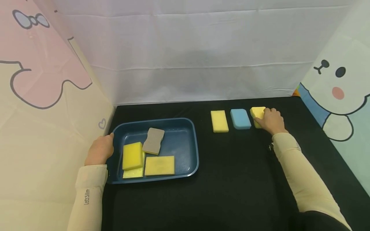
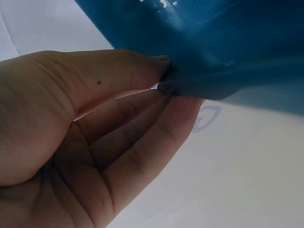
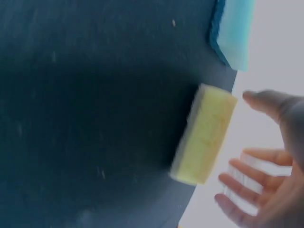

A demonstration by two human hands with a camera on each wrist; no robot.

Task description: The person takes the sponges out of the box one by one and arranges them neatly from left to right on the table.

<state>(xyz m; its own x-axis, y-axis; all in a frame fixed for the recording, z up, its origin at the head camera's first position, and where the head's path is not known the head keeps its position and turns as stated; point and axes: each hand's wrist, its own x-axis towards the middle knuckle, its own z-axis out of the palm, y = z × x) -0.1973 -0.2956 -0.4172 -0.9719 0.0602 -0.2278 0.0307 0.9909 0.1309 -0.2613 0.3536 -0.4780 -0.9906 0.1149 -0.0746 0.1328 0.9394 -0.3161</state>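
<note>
My left hand [image 1: 99,150] pinches the left rim of a blue tray [image 1: 180,144]; in the left wrist view, the thumb lies on one side of the tray wall [image 2: 213,52] and the fingers on the other. At the far right my right hand [image 1: 271,121] is over a yellow sponge [image 1: 257,113]. The right wrist view shows that sponge [image 3: 206,135] on the black surface, with the thumb and fingers spread and apart from it. To its left lie a blue sponge [image 1: 240,118] and another yellow sponge [image 1: 219,121].
Inside the tray lie a grey wavy-sided sponge [image 1: 154,141], a yellow sponge [image 1: 132,155] stacked on another [image 1: 133,173], and a flat yellow one [image 1: 159,165]. A white cloth [image 1: 188,57] hangs behind the black tabletop [image 1: 231,179]; printed cloths stand at both sides.
</note>
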